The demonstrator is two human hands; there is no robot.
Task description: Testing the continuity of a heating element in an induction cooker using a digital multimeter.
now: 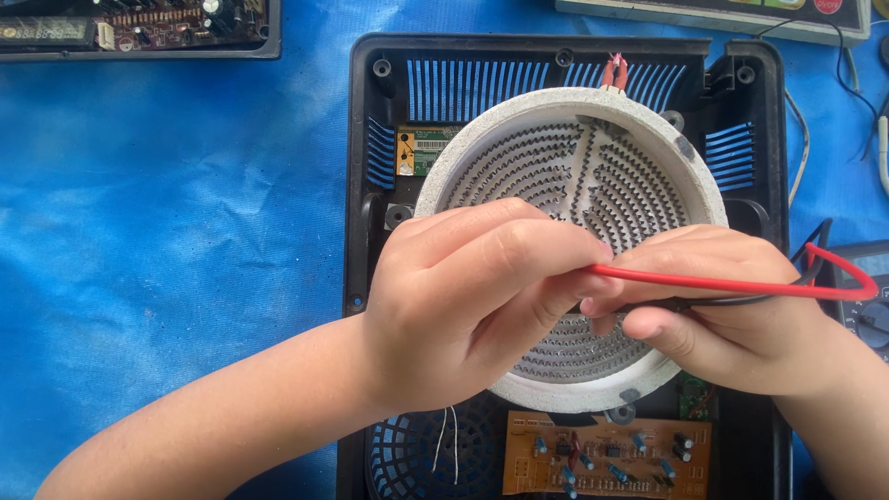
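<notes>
Both hands meet above the round white heating element (565,148), the ceramic disc with dark coil rows that sits in the middle of the opened black plastic housing (366,185). The left hand (463,306) is curled nearly closed over the lower left part of the disc, its fingers folded inward and its fingertips pinching the end of a red wire (722,282). The right hand (722,310) lies over the lower right part of the disc, also closed, its fingers wrapped round the red wire together with a black wire (732,299) that runs just beneath it. From the right hand both wires lead off to the right of the disc, where the red one bends back in a tight loop beside a dark meter (866,301) at the picture's edge. Below the disc, inside the housing, lies an orange-brown circuit board (607,454) with small blue and black parts, and two thin white leads (446,443) hang just left of it. A small green board (421,148) sits at the upper left of the disc. The housing rests on a blue tarp (167,231).
</notes>
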